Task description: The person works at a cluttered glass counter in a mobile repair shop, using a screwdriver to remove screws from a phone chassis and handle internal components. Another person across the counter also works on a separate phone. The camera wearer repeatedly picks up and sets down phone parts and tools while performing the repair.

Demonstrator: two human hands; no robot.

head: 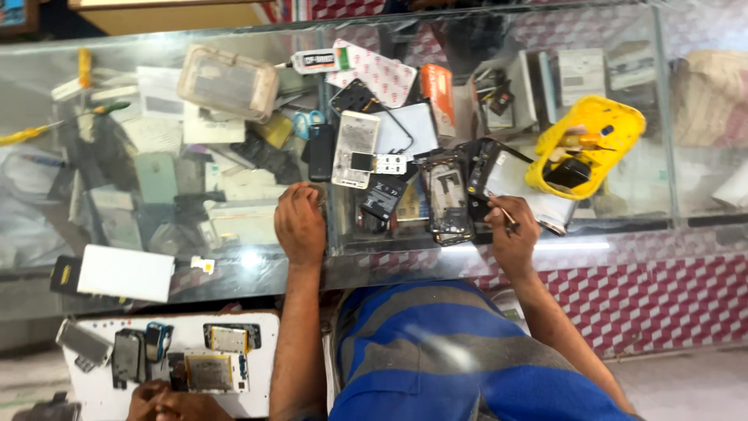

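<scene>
At the far left of the glass counter (234,269) a yellow-handled screwdriver (35,132) lies flat, well apart from both hands, and a white card (125,273) rests near the front edge. Below the counter, a white board (101,394) carries several opened phones, and another person's hands (160,404) sit at its lower edge. Further along, a clear plastic box (227,82) sits toward the back of the glass, with blue-handled scissors (305,119) just beside a dark phone (320,152). The left hand (299,224) rests knuckles-up on the glass, fingers curled under in a loose fist; whether it holds anything cannot be told. Right of it lies a white phone frame (354,148), then a stripped phone body (447,199) with its insides showing, lying flat between the two hands. The right hand (513,232) is closed narrowly around a thin tool (502,214), whose tip points up and left toward the dark parts just beside the stripped phone body; whether the tip touches them cannot be told. Behind that hand a yellow tray (619,117) holds small tools and a dark part, sitting tilted on the glass, near but not touching the hand
</scene>
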